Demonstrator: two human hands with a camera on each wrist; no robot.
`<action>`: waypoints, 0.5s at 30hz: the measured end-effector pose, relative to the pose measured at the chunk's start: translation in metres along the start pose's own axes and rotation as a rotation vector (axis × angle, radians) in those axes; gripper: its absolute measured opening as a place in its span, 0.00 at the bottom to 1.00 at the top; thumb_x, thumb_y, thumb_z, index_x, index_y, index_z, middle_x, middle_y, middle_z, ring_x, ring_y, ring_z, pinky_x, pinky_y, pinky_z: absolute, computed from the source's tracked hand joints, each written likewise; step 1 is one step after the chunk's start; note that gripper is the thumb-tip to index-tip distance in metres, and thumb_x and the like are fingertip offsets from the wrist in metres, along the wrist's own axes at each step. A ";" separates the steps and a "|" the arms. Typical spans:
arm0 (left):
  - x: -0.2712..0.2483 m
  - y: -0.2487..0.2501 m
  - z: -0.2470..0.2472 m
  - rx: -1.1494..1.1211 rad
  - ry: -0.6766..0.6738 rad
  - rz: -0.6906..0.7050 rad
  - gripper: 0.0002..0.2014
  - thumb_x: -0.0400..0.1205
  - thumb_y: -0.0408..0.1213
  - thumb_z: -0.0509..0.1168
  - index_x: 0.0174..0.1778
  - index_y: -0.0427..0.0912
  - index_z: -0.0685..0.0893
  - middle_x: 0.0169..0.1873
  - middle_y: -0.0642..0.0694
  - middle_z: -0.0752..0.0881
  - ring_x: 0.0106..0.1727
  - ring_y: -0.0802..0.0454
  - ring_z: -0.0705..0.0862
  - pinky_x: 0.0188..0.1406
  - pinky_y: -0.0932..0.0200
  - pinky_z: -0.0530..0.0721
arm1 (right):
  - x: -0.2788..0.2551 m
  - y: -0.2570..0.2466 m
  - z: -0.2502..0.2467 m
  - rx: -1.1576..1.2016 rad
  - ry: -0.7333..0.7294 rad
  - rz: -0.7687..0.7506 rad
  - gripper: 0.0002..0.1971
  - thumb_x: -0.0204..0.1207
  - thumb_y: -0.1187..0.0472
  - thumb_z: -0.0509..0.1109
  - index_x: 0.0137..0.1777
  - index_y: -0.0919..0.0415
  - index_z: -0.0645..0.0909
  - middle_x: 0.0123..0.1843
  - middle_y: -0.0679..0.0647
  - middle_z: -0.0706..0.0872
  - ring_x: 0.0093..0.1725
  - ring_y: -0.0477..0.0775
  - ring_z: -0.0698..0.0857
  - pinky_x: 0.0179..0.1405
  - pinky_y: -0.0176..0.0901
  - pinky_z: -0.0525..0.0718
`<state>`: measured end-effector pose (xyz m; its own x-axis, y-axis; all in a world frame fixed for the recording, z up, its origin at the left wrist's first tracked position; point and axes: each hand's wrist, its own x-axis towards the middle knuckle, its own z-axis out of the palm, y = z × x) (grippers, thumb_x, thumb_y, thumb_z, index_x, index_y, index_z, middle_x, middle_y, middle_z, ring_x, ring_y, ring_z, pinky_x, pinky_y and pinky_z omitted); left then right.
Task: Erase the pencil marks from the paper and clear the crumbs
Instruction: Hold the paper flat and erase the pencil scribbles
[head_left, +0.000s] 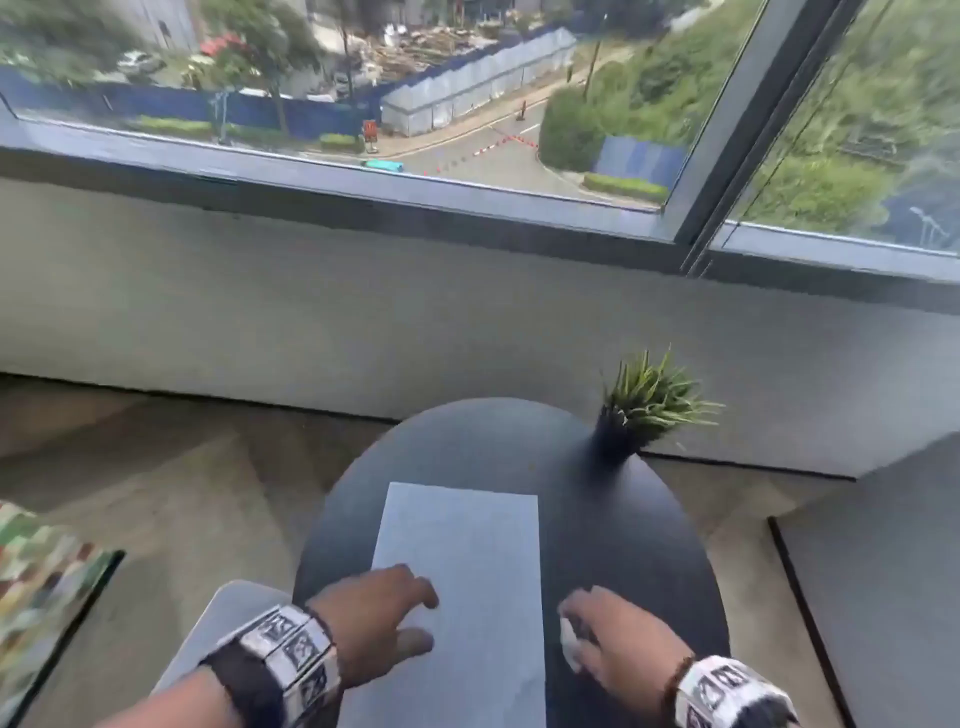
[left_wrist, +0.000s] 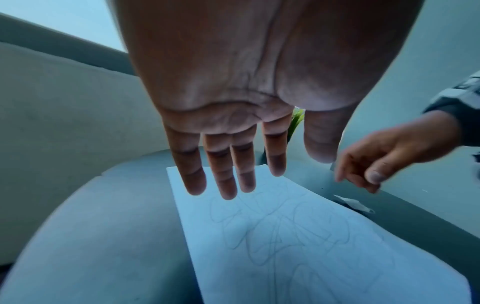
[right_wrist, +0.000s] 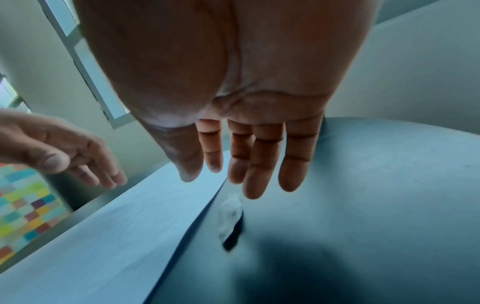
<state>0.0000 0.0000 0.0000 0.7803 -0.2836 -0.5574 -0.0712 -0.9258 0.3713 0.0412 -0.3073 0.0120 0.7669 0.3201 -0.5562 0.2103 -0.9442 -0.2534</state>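
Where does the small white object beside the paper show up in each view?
Head: white object at lower right, under the right hand.
Left wrist: right of centre, off the paper's edge.
Right wrist: centre, below the fingertips.
Shared landmark: the paper's right edge.

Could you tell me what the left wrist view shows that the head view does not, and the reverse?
Only the left wrist view shows the faint pencil scribbles looping across the paper, and the underside of the left hand, fingers straight and apart from the sheet. Only the head view shows the window, the whole potted plant at the table's far right, and both wristbands. Both show the paper, the right hand and a small white object beside the paper's right edge.
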 end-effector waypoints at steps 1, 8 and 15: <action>0.007 -0.004 0.007 0.020 0.014 0.049 0.26 0.78 0.67 0.57 0.71 0.65 0.71 0.70 0.58 0.74 0.72 0.53 0.76 0.71 0.53 0.74 | 0.003 0.009 0.013 -0.020 -0.015 -0.079 0.14 0.73 0.38 0.61 0.59 0.31 0.72 0.51 0.43 0.75 0.52 0.49 0.82 0.58 0.46 0.80; 0.016 -0.020 0.059 0.320 0.144 0.105 0.37 0.74 0.68 0.65 0.78 0.62 0.64 0.79 0.51 0.59 0.79 0.46 0.64 0.75 0.47 0.71 | 0.030 0.005 0.039 -0.094 0.008 -0.067 0.19 0.70 0.45 0.70 0.58 0.46 0.73 0.45 0.42 0.77 0.48 0.50 0.80 0.47 0.46 0.77; -0.005 -0.002 0.101 0.353 0.176 0.075 0.47 0.69 0.70 0.68 0.82 0.62 0.58 0.86 0.50 0.48 0.86 0.49 0.49 0.82 0.42 0.60 | 0.000 0.004 0.071 0.038 0.165 0.028 0.12 0.72 0.56 0.71 0.54 0.52 0.74 0.41 0.46 0.84 0.45 0.54 0.83 0.45 0.45 0.80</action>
<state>-0.0663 -0.0223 -0.0732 0.8569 -0.3350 -0.3917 -0.3175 -0.9417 0.1110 -0.0014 -0.3057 -0.0451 0.8619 0.2738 -0.4269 0.1671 -0.9480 -0.2707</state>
